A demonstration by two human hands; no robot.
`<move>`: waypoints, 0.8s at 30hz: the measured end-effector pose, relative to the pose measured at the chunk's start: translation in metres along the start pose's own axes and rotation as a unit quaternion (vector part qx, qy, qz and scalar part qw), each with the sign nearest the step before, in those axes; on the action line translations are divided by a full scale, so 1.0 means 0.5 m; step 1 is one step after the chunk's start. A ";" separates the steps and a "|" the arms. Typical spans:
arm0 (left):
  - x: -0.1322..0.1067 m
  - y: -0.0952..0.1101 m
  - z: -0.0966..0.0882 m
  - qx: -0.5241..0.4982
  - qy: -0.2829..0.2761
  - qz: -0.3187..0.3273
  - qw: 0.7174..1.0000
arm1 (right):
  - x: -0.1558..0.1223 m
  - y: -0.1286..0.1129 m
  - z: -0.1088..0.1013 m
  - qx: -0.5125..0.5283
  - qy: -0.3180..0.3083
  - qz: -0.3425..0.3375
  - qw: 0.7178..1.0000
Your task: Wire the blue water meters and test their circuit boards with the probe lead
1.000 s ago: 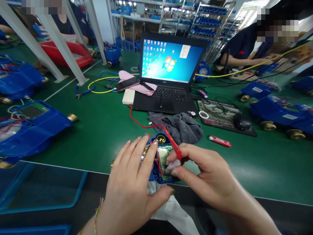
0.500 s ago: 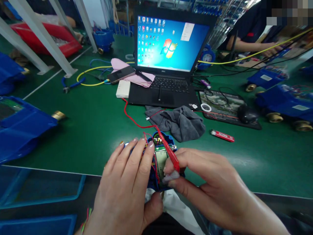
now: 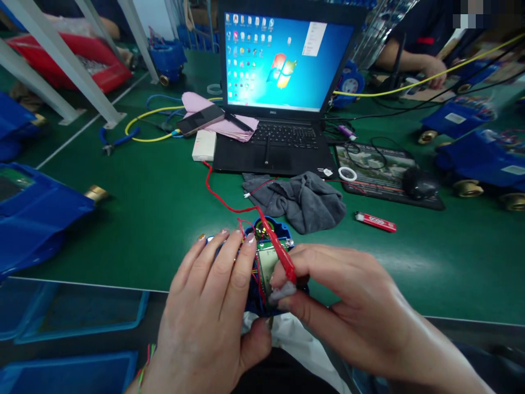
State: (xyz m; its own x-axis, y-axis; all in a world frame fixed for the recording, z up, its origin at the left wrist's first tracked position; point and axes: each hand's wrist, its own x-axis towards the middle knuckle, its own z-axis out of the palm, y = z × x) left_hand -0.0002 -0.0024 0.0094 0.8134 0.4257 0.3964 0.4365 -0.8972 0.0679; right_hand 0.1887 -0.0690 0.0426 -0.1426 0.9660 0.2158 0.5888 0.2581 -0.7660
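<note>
A small blue device (image 3: 268,232) with an exposed green circuit board (image 3: 266,262) and coloured wires sits at the near edge of the green table (image 3: 164,202). My left hand (image 3: 213,312) wraps over its left side, fingers on top and thumb underneath. My right hand (image 3: 348,306) pinches a red probe (image 3: 281,254), with a small grey-white wad at the fingertips pressed against the board. A red wire (image 3: 223,200) runs from the probe toward the laptop (image 3: 283,93). A white cloth (image 3: 299,345) hangs below the device.
A grey rag (image 3: 303,202), a red lighter (image 3: 375,221), a mouse (image 3: 418,183) on a mat, and blue meters with brass fittings (image 3: 484,158) lie to the right. Blue bags (image 3: 36,213) sit at left, blue trays (image 3: 77,312) below the edge. Another person's arm (image 3: 410,60) rests at far right.
The view has shifted closer and slightly down. My hands stay on the blue device, with the right hand's pinch on the probe nudging a little lower on the board.
</note>
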 end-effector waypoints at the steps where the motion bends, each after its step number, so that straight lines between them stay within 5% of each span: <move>1: -0.001 0.000 0.000 0.000 0.000 0.000 1.000 | 0.000 0.000 0.000 -0.001 -0.001 -0.001 1.000; 24: -0.001 0.005 0.003 -0.007 0.009 -0.005 1.000 | -0.005 -0.001 0.003 -0.035 -0.004 -0.032 0.999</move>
State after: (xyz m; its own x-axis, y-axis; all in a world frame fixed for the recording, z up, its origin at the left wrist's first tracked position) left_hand 0.0007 -0.0046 0.0081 0.8021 0.4331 0.4112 0.4395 -0.8942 0.0845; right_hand 0.1878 -0.0714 0.0415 -0.1885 0.9477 0.2574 0.6326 0.3176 -0.7063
